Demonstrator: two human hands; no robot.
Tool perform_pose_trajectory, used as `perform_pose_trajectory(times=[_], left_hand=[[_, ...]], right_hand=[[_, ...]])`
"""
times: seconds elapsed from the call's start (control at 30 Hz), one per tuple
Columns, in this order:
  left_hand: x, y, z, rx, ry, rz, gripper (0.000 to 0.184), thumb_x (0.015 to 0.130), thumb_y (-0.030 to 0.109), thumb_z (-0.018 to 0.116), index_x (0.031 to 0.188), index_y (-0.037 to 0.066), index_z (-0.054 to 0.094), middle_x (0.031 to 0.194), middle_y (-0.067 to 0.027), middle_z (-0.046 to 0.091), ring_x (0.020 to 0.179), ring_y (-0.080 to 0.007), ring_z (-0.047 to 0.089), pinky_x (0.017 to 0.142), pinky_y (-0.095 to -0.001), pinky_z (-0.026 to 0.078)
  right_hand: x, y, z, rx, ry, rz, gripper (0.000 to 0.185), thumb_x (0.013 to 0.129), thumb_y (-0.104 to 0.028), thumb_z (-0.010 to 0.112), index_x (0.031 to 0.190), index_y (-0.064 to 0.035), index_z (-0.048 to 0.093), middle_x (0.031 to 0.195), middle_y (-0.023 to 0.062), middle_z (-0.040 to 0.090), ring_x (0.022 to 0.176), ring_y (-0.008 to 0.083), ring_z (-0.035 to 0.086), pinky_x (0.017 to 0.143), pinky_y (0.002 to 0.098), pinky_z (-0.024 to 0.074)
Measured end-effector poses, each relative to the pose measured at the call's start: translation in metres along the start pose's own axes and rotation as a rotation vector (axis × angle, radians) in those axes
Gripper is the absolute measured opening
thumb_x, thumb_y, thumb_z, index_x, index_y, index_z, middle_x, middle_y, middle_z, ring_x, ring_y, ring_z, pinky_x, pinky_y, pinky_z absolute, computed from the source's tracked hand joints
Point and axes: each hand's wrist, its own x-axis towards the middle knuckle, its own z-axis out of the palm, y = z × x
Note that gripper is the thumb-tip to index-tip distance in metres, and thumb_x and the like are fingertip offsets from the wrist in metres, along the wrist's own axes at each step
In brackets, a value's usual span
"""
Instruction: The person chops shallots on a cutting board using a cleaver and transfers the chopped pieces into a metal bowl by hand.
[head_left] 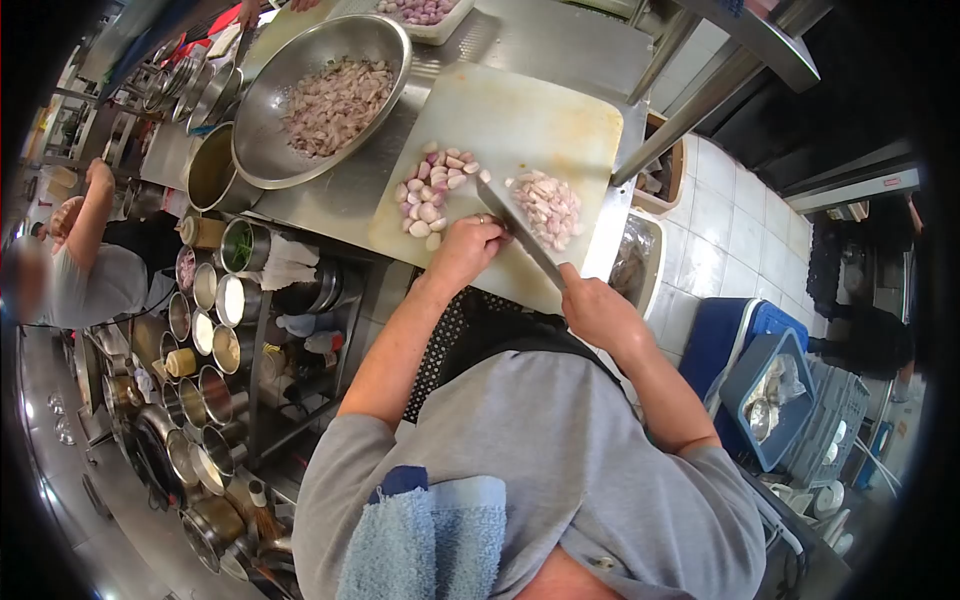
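The right hand [607,318] grips a long steel knife [524,230]; the left hand [470,250] curls beside it, hold unclear. The rectangular white board [515,115] bears chopped pink shallots [547,210], right; round purplish-white shallots [428,193], left.

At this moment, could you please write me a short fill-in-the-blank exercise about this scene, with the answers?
1. The right hand holds a ____.
2. In the picture, the rounded bulbs lie to the ____ of the chopped pieces.
3. Both piles lie on a cutting ____.
4. The colour of the towel is ____.

Missing words: knife; left; board; blue.
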Motion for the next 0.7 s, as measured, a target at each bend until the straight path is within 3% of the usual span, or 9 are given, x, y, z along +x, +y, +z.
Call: perform_pose_trajectory(times=[0.5, 0.6, 0.7], left_hand=[[0.0, 0.003, 0.0, 0.007, 0.005, -0.047, 0.01, 0.078, 0.0, 0.068, 0.087, 0.001, 0.072, 0.094, -0.0121, 0.071, 0.088, -0.0327, 0.066, 0.079, -0.0394, 0.054], [0.001, 0.004, 0.002, 0.018, 0.055, 0.05, 0.008, 0.079, 0.003, 0.069, 0.087, 0.001, 0.071, 0.093, -0.0107, 0.07, 0.089, -0.0324, 0.066, 0.08, -0.04, 0.054], [0.008, 0.001, 0.004, 0.068, -0.056, 0.046, 0.009, 0.083, 0.002, 0.068, 0.091, 0.003, 0.072, 0.101, -0.0115, 0.071, 0.091, -0.0302, 0.067, 0.078, -0.037, 0.054]], right_hand=[[0.004, 0.003, -0.004, 0.067, -0.018, 0.078, 0.022, 0.094, -0.009, 0.05, 0.11, 0.0051, 0.044, 0.075, 0.0326, 0.063, 0.078, 0.0509, 0.063, 0.075, 0.0594, 0.0473], [-0.002, 0.022, -0.011, 0.079, 0.042, 0.091, 0.028, 0.094, -0.011, 0.051, 0.116, 0.0041, 0.045, 0.08, 0.0346, 0.063, 0.084, 0.052, 0.062, 0.078, 0.0591, 0.0466], [-0.004, 0.025, -0.012, 0.09, 0.025, 0.118, 0.025, 0.094, -0.011, 0.05, 0.114, 0.0031, 0.044, 0.08, 0.0342, 0.063, 0.084, 0.0523, 0.062, 0.077, 0.0597, 0.0462]])
